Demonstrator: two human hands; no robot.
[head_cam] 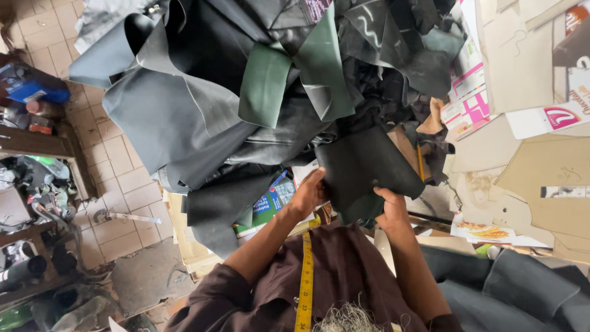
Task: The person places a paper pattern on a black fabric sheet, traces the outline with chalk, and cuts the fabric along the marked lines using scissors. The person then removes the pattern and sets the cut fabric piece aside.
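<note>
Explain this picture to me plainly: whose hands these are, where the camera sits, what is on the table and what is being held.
There is no machine here. The one picture comes from a camera worn on a person's head, looking down past their chest, so the two arms at the bottom are their own. A yellow tape measure hangs over their brown shirt.

The left hand and right hand each grip an edge of one dark leather piece, holding it up in front of them.

Behind it, the table is heaped with a pile of leather pieces, mostly black and grey, with some green strips. To the right lie cardboard patterns. On the left, the tiled floor shows.
</note>
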